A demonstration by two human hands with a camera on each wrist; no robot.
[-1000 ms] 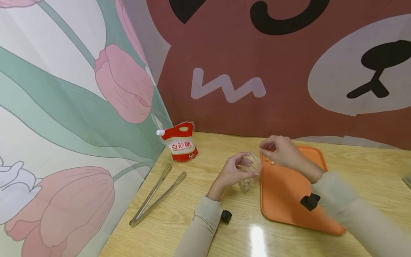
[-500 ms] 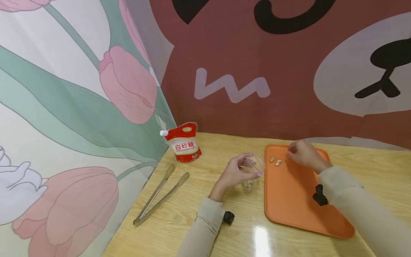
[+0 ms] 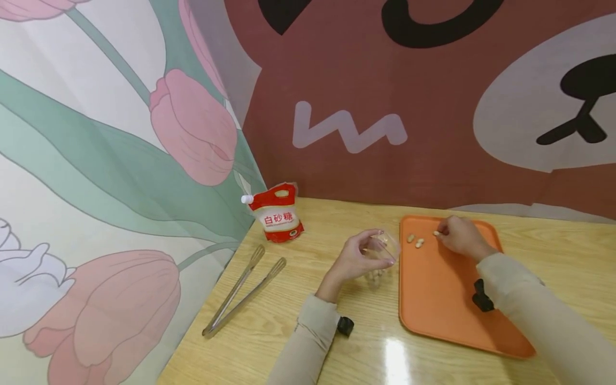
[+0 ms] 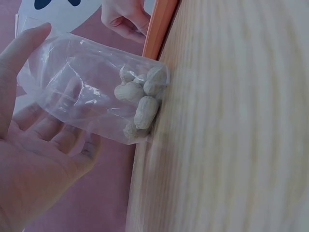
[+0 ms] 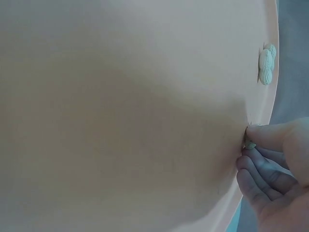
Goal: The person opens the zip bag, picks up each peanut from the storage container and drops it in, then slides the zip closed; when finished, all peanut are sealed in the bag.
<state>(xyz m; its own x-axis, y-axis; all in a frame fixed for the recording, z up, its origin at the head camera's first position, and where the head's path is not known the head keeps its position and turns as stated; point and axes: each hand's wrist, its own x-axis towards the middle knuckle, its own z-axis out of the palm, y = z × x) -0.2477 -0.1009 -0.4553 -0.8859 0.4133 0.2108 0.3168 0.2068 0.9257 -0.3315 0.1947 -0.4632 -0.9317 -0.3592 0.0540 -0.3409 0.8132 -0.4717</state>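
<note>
My left hand holds a clear plastic bag upright by its upper part, thumb on one side and fingers on the other. Several unshelled peanuts lie in the bottom of the bag, which stands on the table beside the orange tray. Over the far part of that tray, my right hand pinches a peanut between thumb and fingertips, low at the surface. More peanuts lie on the tray to the left of this hand. In the right wrist view, the fingers mostly cover the pinched peanut.
Metal tongs lie spread on the wooden table at the left. Behind them stands a red and white sugar pouch with a white cap. Printed cloths hang along the back and left side.
My right hand has moved right from beside the bag to over the tray, then lowered slightly, and a peanut now shows at its fingertips. The left hand stays on the bag.
</note>
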